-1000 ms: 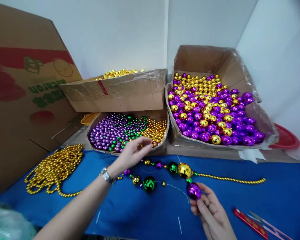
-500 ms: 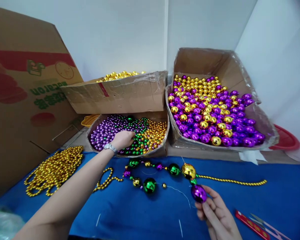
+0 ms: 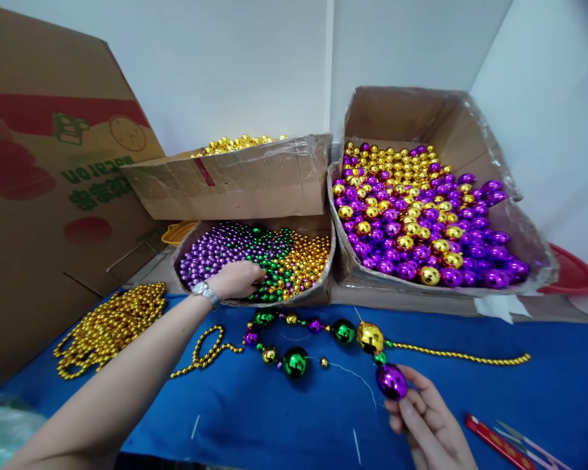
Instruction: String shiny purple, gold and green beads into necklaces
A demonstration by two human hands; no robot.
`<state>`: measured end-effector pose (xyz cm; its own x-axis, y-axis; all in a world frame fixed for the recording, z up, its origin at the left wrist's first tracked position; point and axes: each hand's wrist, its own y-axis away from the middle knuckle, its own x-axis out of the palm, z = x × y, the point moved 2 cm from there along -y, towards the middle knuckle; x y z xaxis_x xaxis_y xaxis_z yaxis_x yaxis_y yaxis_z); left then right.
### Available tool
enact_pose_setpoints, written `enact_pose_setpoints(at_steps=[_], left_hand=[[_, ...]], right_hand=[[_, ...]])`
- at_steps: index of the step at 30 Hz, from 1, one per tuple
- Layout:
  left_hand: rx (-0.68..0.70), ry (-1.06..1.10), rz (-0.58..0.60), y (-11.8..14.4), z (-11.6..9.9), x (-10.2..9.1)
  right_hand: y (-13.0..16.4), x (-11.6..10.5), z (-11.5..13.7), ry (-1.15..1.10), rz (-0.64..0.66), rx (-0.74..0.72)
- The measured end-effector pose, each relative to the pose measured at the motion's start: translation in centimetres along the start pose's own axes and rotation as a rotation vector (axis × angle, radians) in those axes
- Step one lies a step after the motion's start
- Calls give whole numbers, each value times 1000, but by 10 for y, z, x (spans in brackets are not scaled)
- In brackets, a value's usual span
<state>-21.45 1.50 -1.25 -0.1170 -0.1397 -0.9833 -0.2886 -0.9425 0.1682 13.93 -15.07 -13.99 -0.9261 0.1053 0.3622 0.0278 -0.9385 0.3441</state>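
My left hand point(image 3: 239, 279), with a watch on its wrist, reaches into the front box of small beads point(image 3: 215, 251) in purple, green and gold. Its fingers are bent and pressed together among the green beads; whether a bead is pinched there is hidden. My right hand point(image 3: 428, 418) grips a large purple bead point(image 3: 391, 381) between thumb and fingers. That bead hangs on a bead garland with a green bead and a big gold bead point(image 3: 370, 337) above it. The garland curves left across the cloth to a large green bead point(image 3: 295, 362). A small gold bead point(image 3: 324, 362) sits on the thin thread point(image 3: 355, 376).
A box of larger purple and gold beads point(image 3: 421, 222) stands at back right. Gold bead strands point(image 3: 112, 329) lie heaped at left beside a tall carton point(image 3: 53, 215). Scissors point(image 3: 529, 447) and a red-handled tool point(image 3: 497, 440) lie at right on the blue cloth point(image 3: 274, 418).
My left hand has shifted slightly down and toward me within the small-bead box, its fingers curled. My right hand keeps its hold on the purple bead. The whole view has shifted a little.
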Motion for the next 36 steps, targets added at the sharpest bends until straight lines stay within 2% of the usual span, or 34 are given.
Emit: enact_pose_setpoints(at_steps=[7,12,14,16,18,19,21,25,30,36], left_hand=[[-100,43,-109,5,-14,13],[-101,213,-204,10,-23,1],[-77,539,-243,17,-37,-4],[-53,1111,-238,25,-57,-2],[-44,1658,-170,31,-80,5],[-43,1825,-118,33,-90,9],[-43,2018,-27,36,-107,16],[-8,2135,59,36,-124,23],[-20,2143,88,37,-132,26],[-11,2167,69,39,-137,31]], right_hand=[[1,6,0,58,12,-38],[4,9,1,85,12,-25],[5,13,2,89,26,-21],[6,18,4,101,30,-34],[7,23,8,128,28,-64],[7,25,10,149,30,-85],[9,27,13,203,45,-120],[12,29,16,288,79,-160],[16,33,20,284,-19,-203],[18,36,22,286,-27,-214]])
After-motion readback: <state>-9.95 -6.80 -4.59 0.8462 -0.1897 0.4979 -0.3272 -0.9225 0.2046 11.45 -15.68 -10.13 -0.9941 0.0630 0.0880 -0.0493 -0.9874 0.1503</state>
